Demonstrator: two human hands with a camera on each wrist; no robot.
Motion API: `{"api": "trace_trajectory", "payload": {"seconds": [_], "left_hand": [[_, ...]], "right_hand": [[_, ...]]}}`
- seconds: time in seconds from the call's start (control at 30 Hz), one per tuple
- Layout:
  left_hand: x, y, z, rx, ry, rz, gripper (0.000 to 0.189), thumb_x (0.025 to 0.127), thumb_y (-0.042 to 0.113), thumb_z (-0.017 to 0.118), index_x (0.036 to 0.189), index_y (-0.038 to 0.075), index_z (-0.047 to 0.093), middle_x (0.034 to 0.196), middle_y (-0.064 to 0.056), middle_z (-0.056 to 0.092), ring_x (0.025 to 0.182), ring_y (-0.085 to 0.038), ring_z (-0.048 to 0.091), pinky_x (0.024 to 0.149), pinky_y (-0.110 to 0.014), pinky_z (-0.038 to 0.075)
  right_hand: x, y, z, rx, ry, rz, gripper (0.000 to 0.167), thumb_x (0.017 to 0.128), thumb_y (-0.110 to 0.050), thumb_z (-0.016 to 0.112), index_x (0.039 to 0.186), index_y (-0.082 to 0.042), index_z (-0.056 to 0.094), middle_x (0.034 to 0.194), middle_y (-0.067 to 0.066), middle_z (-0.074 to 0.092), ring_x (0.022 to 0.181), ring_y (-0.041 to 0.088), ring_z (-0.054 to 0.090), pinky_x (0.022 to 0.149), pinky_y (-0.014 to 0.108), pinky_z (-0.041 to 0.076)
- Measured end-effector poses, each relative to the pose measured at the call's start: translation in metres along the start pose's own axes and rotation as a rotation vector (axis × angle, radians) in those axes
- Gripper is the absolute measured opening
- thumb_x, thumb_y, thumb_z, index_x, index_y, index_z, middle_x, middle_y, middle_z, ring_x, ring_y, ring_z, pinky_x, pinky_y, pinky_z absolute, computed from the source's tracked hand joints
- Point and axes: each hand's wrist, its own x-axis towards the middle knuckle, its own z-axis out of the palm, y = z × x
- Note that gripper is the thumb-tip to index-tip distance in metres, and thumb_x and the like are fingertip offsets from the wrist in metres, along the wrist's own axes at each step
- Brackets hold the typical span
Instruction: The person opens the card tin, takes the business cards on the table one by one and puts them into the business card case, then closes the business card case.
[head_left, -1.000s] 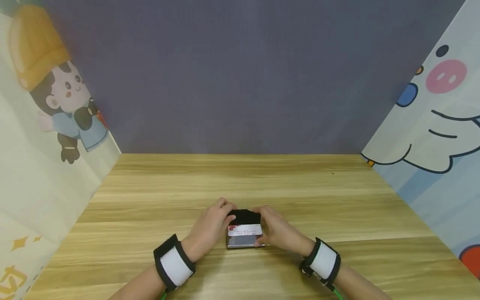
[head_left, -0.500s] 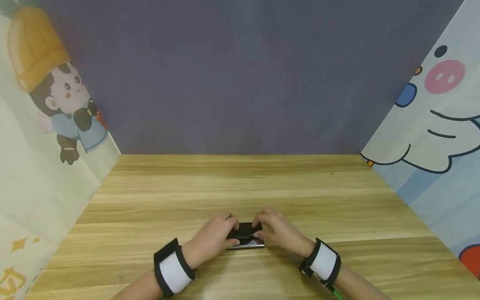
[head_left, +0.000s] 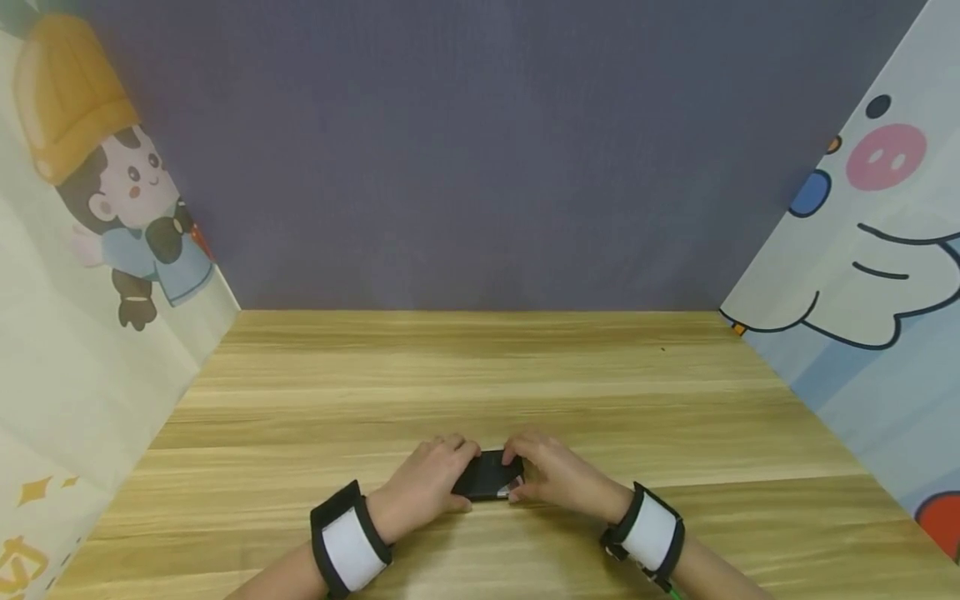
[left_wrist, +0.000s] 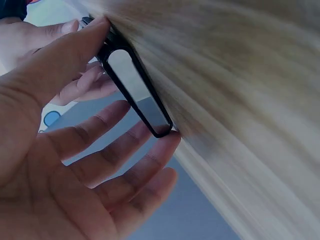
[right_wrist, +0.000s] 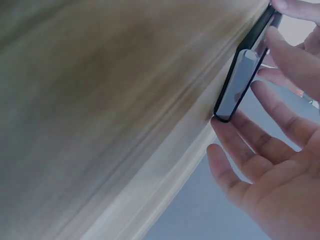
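Observation:
A small flat black card case (head_left: 483,475) with shiny metal side walls lies on the table between the hands. Its black cover lies down over most of the top; a pale printed card (head_left: 513,487) shows at the near right corner. My left hand (head_left: 424,485) grips the case's left end, thumb at the near edge and fingertips at the far side, as the left wrist view shows. At the right end, my right hand (head_left: 564,475) holds the case with its thumb at the near corner and index finger on the cover. The underside is hidden.
The wood-grain table (head_left: 480,367) stretches away to a dark grey back panel (head_left: 480,158). Cartoon-printed sheets stand at the left (head_left: 97,250) and right (head_left: 885,275). Each wrist wears a black and white band.
The case's black cover, raised a second ago with a printed white card below it, has come down toward me. Both hands have followed it down, fingers now nearer the table.

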Motion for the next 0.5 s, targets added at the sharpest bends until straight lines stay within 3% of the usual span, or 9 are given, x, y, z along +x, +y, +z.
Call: {"api": "trace_trajectory", "payload": {"seconds": [0.2,0.5], "left_hand": [[0.003,-0.004,0.001,-0.009,0.006,0.0,0.06,0.072,0.021,0.094,0.122,0.0,0.068,0.118,-0.018,0.071,0.103,-0.033,0.069,0.091,-0.049,0.058],[0.021,-0.011,0.0,-0.015,0.008,0.002,0.058,0.076,0.015,0.092,0.124,-0.003,0.066,0.119,-0.021,0.069,0.105,-0.037,0.069,0.092,-0.051,0.057]], "right_hand": [[0.002,0.001,0.0,-0.028,-0.009,-0.007,0.035,0.081,-0.012,0.088,0.108,-0.007,0.066,0.119,0.009,0.067,0.113,0.029,0.065,0.095,0.042,0.057],[0.01,0.015,-0.006,-0.051,0.013,-0.001,0.034,0.084,-0.011,0.086,0.111,-0.005,0.065,0.116,0.011,0.069,0.106,0.028,0.068,0.086,0.041,0.059]]}}
